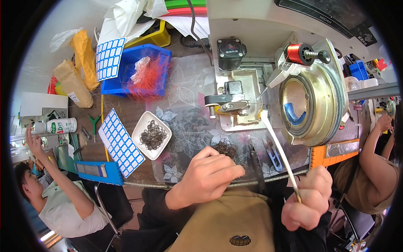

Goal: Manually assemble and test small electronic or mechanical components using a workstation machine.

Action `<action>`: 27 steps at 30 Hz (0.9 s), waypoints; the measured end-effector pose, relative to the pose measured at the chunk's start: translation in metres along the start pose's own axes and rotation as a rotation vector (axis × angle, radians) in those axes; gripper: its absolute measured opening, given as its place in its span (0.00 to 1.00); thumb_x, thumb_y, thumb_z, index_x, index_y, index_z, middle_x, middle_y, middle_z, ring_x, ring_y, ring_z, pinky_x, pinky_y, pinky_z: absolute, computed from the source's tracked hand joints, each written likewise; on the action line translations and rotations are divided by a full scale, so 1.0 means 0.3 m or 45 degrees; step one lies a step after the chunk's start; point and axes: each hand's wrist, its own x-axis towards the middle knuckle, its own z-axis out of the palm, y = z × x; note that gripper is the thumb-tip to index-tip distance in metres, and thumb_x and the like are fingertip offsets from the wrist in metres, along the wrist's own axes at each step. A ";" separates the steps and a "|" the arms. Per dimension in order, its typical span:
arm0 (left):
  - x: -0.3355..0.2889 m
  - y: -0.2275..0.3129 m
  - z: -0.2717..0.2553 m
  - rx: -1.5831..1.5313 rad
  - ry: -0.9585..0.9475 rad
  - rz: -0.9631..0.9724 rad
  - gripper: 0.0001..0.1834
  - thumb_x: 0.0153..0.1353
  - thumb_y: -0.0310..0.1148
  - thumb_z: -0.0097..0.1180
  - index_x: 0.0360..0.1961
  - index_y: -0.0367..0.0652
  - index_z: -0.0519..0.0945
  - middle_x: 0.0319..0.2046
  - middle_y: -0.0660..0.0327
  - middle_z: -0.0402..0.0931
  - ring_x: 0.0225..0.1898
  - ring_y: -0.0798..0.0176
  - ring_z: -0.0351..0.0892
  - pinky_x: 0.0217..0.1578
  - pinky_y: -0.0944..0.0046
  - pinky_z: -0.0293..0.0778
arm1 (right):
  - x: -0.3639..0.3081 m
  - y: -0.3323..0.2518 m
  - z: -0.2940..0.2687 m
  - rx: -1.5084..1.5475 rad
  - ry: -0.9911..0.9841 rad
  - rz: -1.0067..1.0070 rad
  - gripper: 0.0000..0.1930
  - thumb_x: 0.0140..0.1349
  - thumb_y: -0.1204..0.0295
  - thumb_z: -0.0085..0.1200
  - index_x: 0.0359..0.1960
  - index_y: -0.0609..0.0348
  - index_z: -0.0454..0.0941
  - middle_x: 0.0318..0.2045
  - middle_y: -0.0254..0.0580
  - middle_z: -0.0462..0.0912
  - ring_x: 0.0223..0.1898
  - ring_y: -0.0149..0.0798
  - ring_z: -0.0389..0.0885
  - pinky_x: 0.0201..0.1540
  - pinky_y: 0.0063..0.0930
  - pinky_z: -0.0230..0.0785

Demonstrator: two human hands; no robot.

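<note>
To the left of your left grip [206, 174], you have a sheet of blue-edged labels [121, 143]; farther left, one white-and-green bottle [61, 125]. Ahead-left of this grip, your blue bin [115, 86] contains thin red strands [149, 80], with a brown packet [74, 83] nearby.

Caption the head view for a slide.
Right hand holding a white stick near a large metal ring, left hand close to a dark wiry tangle.
</note>
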 end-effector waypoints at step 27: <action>-0.017 -0.008 0.029 -0.106 0.112 -0.082 0.14 0.49 0.15 0.58 0.36 0.44 0.80 0.22 0.65 0.78 0.23 0.62 0.77 0.34 0.62 0.69 | 0.032 -0.019 0.031 -0.084 0.034 -0.137 0.10 0.38 0.63 0.52 0.26 0.43 0.70 0.18 0.25 0.62 0.20 0.28 0.63 0.24 0.23 0.49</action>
